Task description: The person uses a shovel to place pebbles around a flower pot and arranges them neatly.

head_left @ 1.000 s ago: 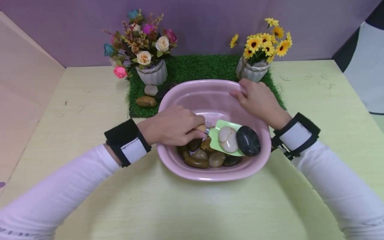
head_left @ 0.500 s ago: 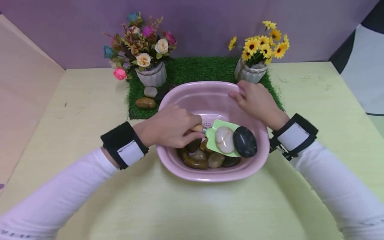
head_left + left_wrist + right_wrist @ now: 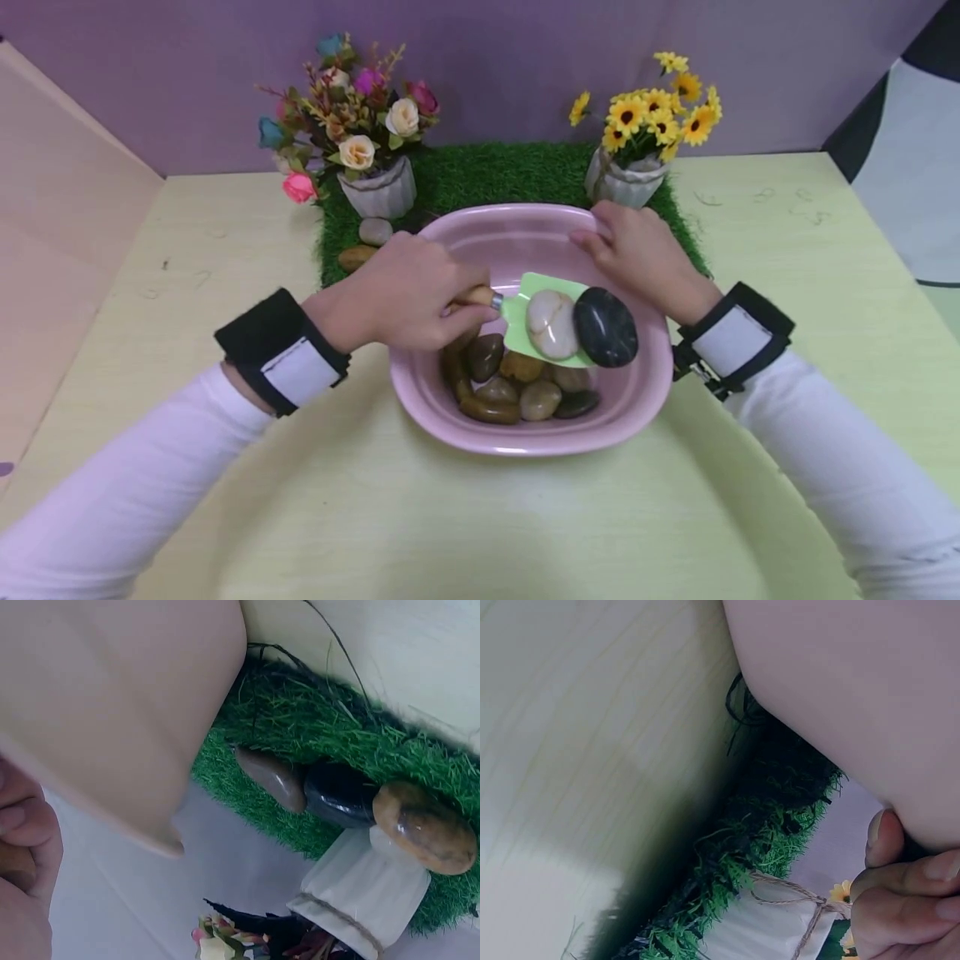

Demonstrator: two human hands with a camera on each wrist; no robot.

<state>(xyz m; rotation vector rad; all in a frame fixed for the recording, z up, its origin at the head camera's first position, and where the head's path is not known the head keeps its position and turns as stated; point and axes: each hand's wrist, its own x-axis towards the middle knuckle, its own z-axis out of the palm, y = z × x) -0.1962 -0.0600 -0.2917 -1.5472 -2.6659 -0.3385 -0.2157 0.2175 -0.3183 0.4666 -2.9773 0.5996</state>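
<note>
My left hand (image 3: 408,296) grips the wooden handle (image 3: 477,297) of a small shovel with a light green blade (image 3: 516,325). On the blade lie a white stone (image 3: 552,323) and a black stone (image 3: 606,327), held above the pink basin (image 3: 525,440). Several brown and dark stones (image 3: 517,367) rest on the basin's bottom. With curled fingers, my right hand (image 3: 648,254) holds the basin's far right rim. In the right wrist view, fingertips (image 3: 889,836) hook under that rim. The left wrist view has part of the left hand (image 3: 26,825) at its edge, beside the basin wall (image 3: 112,712).
Behind the basin lies a green artificial grass mat (image 3: 495,171). A pot of mixed flowers (image 3: 381,190) and a pot of yellow flowers (image 3: 626,179) stand on it. Near the left pot are a grey stone (image 3: 375,231), a brown stone (image 3: 354,257) and a black stone (image 3: 337,793).
My left hand has lifted the shovel with its two stones and drawn it slightly leftward, uncovering more stones in the basin. The right hand keeps its hold on the rim.
</note>
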